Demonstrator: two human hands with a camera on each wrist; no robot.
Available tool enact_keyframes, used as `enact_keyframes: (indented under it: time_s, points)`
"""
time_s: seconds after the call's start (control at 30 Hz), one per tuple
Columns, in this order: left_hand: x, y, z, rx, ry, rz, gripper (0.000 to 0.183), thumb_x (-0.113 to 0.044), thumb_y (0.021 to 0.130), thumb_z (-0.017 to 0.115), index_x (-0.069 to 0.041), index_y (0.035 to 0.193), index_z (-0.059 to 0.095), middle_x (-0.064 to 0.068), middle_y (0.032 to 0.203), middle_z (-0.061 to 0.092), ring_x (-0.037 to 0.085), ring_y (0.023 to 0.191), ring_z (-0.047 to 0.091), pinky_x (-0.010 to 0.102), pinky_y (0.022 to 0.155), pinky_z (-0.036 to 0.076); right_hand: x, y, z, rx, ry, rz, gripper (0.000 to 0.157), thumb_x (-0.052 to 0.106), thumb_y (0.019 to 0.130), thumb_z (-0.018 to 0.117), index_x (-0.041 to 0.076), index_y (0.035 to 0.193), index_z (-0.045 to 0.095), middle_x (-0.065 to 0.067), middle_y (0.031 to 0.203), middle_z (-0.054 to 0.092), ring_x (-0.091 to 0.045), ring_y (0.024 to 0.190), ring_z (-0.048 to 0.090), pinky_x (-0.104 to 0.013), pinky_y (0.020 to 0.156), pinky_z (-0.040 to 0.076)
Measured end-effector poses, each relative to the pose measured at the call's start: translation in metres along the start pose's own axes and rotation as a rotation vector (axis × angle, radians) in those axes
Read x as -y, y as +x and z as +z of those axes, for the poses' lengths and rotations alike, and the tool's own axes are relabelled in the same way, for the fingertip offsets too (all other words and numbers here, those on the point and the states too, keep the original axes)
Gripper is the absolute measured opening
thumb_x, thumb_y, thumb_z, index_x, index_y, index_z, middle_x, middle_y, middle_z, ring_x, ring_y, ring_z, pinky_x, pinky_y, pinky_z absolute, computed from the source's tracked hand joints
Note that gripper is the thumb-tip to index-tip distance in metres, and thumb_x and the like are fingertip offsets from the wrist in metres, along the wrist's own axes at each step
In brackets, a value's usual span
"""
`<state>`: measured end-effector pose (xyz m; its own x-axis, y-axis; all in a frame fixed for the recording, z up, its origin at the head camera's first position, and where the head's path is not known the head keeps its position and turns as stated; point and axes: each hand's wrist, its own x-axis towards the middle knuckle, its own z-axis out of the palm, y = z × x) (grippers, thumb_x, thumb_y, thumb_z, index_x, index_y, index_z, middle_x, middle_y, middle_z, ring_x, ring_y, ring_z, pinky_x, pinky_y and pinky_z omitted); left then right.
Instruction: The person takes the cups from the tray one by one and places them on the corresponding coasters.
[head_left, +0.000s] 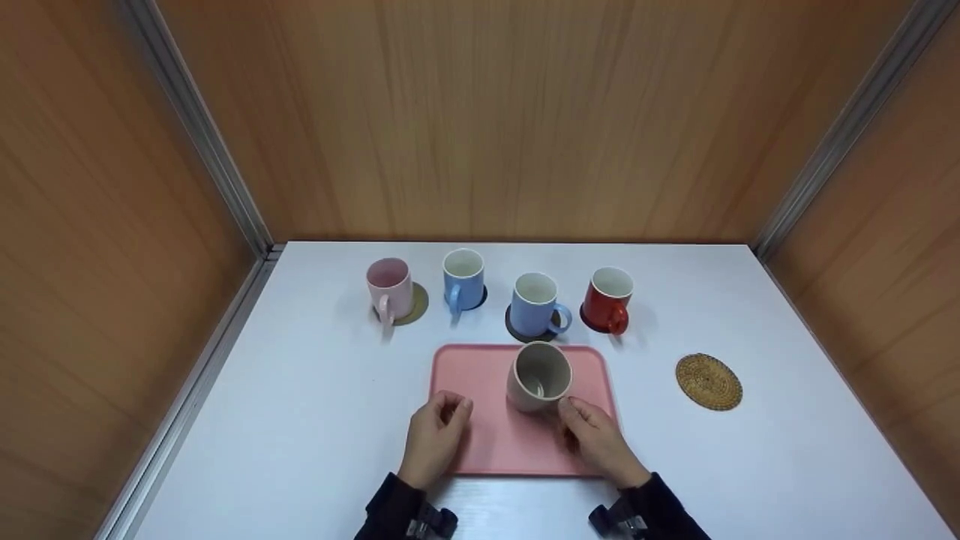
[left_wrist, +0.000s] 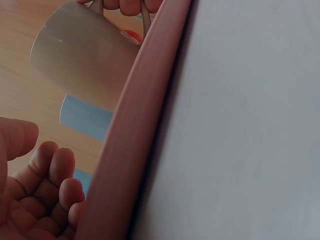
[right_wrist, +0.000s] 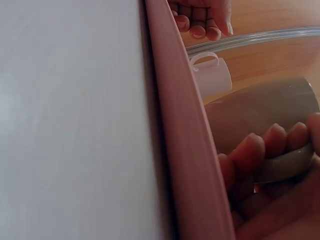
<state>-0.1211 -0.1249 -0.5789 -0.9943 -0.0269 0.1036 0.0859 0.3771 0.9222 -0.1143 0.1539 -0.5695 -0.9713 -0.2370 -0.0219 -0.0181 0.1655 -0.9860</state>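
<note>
A beige-grey mug is over the right half of a pink tray; whether its base touches the tray I cannot tell. My right hand grips its handle, with the fingers curled round it in the right wrist view. My left hand is at the tray's left edge with loosely bent fingers and holds nothing. In the left wrist view the tray's rim hides the lower part of the mug.
Behind the tray stand a pink mug, two blue mugs and a red mug, each on or partly on a round coaster. A woven coaster lies to the right. Wooden panels enclose the white table.
</note>
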Motion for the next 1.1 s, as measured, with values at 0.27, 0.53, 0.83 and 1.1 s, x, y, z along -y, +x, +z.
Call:
enact_keyframes:
  time_s: [0.27, 0.53, 0.83, 1.1]
  points:
    - [0.000, 0.000, 0.000, 0.008, 0.006, -0.023, 0.019, -0.028, 0.105, 0.069, -0.009, 0.100, 0.072, -0.001, 0.085, 0.065, 0.009, 0.078, 0.055, 0.023, 0.075, 0.045, 0.000, -0.001, 0.001, -0.003, 0.088, 0.002, 0.055, 0.026, 0.118, 0.039, -0.020, 0.090, 0.049, -0.011, 0.076, 0.056, -0.017, 0.067, 0.057, -0.028, 0.067, 0.050]
    - [-0.001, 0.001, 0.000, 0.003, -0.010, -0.019, 0.021, -0.028, 0.104, 0.071, -0.008, 0.099, 0.072, 0.000, 0.084, 0.064, 0.009, 0.077, 0.054, 0.023, 0.074, 0.045, 0.000, -0.002, 0.004, -0.032, 0.080, -0.008, 0.056, 0.028, 0.118, 0.038, -0.018, 0.090, 0.051, -0.017, 0.078, 0.057, -0.020, 0.068, 0.061, -0.031, 0.068, 0.054]
    - [0.000, -0.001, 0.000, 0.011, -0.028, -0.011, 0.020, -0.028, 0.104, 0.070, -0.008, 0.100, 0.072, 0.000, 0.085, 0.064, 0.009, 0.077, 0.055, 0.023, 0.074, 0.045, 0.006, -0.013, 0.005, -0.014, 0.102, 0.042, 0.059, 0.034, 0.118, 0.039, -0.018, 0.092, 0.050, -0.013, 0.080, 0.057, -0.020, 0.070, 0.062, -0.031, 0.068, 0.055]
    - [-0.001, -0.001, -0.001, 0.008, -0.011, 0.000, 0.020, -0.028, 0.105, 0.069, -0.008, 0.101, 0.072, 0.000, 0.085, 0.066, 0.008, 0.076, 0.055, 0.023, 0.074, 0.045, 0.015, -0.024, 0.002, -0.062, 0.161, 0.073, 0.058, 0.035, 0.118, 0.037, -0.017, 0.093, 0.040, -0.004, 0.085, 0.050, -0.016, 0.080, 0.055, -0.030, 0.077, 0.052]
